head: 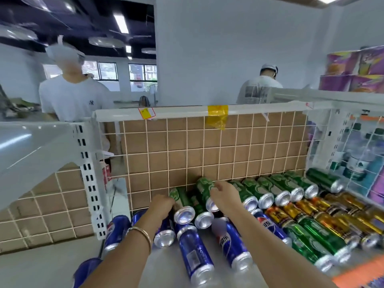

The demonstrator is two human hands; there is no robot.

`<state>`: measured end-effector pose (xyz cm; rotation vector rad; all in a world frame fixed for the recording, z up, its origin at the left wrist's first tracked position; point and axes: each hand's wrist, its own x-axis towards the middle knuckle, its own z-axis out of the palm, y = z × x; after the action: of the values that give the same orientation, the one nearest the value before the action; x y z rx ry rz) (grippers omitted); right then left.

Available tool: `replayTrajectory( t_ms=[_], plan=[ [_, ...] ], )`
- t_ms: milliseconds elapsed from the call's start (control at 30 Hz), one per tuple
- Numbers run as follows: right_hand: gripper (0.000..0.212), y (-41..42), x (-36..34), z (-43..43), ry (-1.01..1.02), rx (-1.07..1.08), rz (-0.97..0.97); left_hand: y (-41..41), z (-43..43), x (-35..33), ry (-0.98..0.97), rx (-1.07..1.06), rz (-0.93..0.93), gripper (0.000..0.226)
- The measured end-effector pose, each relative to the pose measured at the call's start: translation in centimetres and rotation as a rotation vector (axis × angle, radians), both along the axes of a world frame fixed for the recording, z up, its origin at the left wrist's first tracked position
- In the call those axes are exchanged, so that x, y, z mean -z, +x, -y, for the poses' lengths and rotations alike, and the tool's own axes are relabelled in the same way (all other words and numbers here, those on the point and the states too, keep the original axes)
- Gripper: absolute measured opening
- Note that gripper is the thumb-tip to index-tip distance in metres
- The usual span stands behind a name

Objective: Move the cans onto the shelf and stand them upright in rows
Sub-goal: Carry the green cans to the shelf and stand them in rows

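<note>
A green can (204, 189) is being gripped by the right hand (223, 197), whose fingers are curled over its far end. It is lying tilted on the back row of the shelf (166, 267). Its silver end is being pointed toward the person, with its long axis running back to the grid panel (207, 146). A neighbouring can (179, 201) is being touched by the left hand (163, 204); whether it is being gripped cannot be told.

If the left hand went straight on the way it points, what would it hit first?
The left hand would meet the leftmost green metal can, which its fingers seem to touch; right behind it stands the white wire grid panel. Depth is hard to judge.
</note>
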<state>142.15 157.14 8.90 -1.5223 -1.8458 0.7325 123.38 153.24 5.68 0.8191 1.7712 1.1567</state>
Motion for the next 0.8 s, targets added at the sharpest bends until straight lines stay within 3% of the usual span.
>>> replayTrajectory(
  t_ms=[100, 233, 433, 533, 600, 800],
  plan=[
    [0.014, -0.1, -0.1, -2.7, -0.009, 0.013, 0.037, -0.3, -1.6, 0.5, -0.018, -0.014, 0.169, 0.002],
    [0.034, -0.8, 0.1, -4.4, -0.125, -0.042, 0.161, -0.4, -2.0, 0.2, -0.118, 0.023, 0.434, 0.017],
    [0.058, -1.9, 0.1, -5.8, -0.176, -0.079, 0.344, -0.6, -2.2, -0.2, -0.216, 0.063, 0.446, 0.014],
    [0.060, -2.6, -0.5, -6.1, -0.210, -0.135, 0.494, -0.2, -2.3, 0.1, -0.228, 0.056, 0.413, 0.029],
    [0.057, -2.8, -0.8, -6.3, -0.242, -0.140, 0.479, -0.3, -2.6, 0.2, -0.235, 0.059, 0.422, 0.037],
    [0.053, -2.5, -0.7, -6.4, -0.378, -0.103, 0.168, -1.6, -2.8, 1.3, -0.151, -0.005, 0.693, 0.033]
  ],
)
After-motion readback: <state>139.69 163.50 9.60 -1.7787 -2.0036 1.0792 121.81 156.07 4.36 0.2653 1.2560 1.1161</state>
